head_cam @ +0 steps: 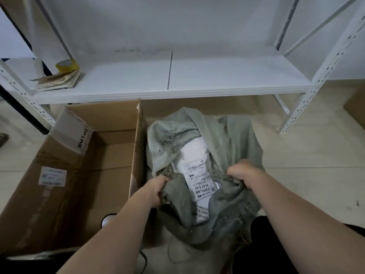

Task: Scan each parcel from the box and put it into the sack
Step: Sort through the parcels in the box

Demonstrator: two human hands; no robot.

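Note:
A grey-green woven sack [233, 139] with frayed edges lies on the floor in front of me. My left hand [158, 187] grips the sack's left edge. My right hand [244, 173] grips its right edge, and the mouth is held apart between them. Inside the sack lie white parcels: one with a printed label [200, 180] on top, and another labelled parcel [201, 213] partly under it nearer me. The big brown cardboard box [59, 194] stands to the left of the sack, its flaps up and its brown inside showing. No scanner can be made out for certain.
A white metal shelf rack [177, 80] stands behind the box and sack, with a yellow tape roll [66, 65] and a stack of folded papers [59, 80] at its left end. A small grey rounded object [107, 220] sits by my left forearm. Pale tiled floor lies to the right.

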